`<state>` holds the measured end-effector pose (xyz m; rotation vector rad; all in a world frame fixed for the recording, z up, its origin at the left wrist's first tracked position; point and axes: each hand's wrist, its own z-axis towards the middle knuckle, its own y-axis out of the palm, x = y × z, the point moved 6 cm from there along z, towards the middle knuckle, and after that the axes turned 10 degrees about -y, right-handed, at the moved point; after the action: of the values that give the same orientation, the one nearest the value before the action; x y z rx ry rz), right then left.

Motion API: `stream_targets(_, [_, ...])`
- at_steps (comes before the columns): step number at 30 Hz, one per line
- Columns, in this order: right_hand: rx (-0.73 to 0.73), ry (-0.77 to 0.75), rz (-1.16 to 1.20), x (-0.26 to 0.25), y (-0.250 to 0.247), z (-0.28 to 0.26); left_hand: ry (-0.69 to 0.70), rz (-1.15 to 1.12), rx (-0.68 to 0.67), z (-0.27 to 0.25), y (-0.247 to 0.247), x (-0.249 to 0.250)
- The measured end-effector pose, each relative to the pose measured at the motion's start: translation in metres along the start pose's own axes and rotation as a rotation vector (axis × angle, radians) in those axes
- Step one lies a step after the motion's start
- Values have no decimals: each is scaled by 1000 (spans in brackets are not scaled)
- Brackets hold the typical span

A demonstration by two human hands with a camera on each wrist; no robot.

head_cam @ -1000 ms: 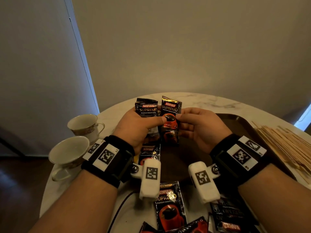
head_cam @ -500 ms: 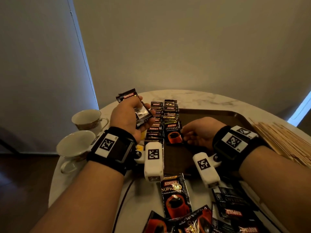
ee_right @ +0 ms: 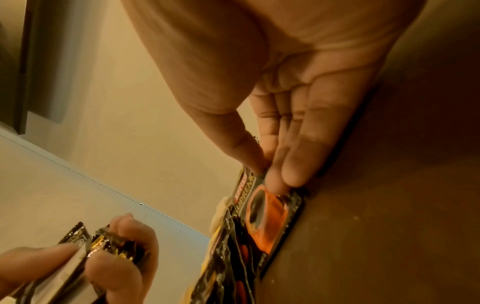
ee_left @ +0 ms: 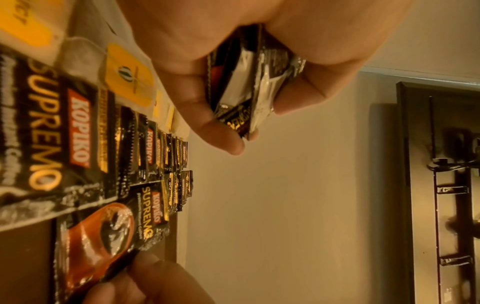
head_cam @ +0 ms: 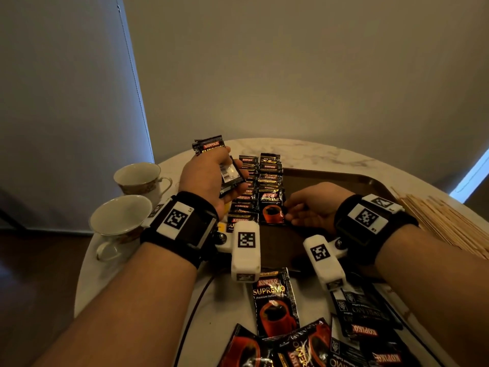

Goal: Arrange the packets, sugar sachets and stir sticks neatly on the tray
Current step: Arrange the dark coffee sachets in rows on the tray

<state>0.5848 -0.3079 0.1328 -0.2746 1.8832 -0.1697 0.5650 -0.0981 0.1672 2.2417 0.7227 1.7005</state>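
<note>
On the left part of the brown tray [head_cam: 344, 186], black Kopiko coffee packets lie in two overlapped rows [head_cam: 244, 192]. My right hand [head_cam: 291, 210] is low over the tray. Its thumb and fingertips [ee_right: 270, 172] pinch the right edge of the front packet [head_cam: 271, 207] of the right row, which lies on the tray [ee_right: 389, 205]. My left hand [head_cam: 232, 178] is raised left of the rows and grips a small stack of coffee packets [ee_left: 249, 82]. Yellow sachets [ee_left: 130, 78] lie beside the left row. A pile of wooden stir sticks [head_cam: 444, 223] lies right of the tray.
Two teacups [head_cam: 137, 176] [head_cam: 121, 218] stand at the table's left edge, close to my left wrist. Several loose coffee packets [head_cam: 275, 303] lie on the marble table in front of the tray. The right half of the tray is bare.
A second ago both hands held packets up together. My right hand has brought one packet down onto the front of the right row; my left hand moved left with the rest.
</note>
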Motion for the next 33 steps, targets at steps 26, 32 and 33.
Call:
stream_targets(26, [-192,-520,281,-32,12,-34,106,553,-337,-23,40,-22])
stream_targets(32, [-44,-486,434,-28,-1,-26,29,303,-162,-16,31,-17])
stream_targets(33, [-5,-468,473,-27,-4,-24,26,232,-120,-14,27,-15])
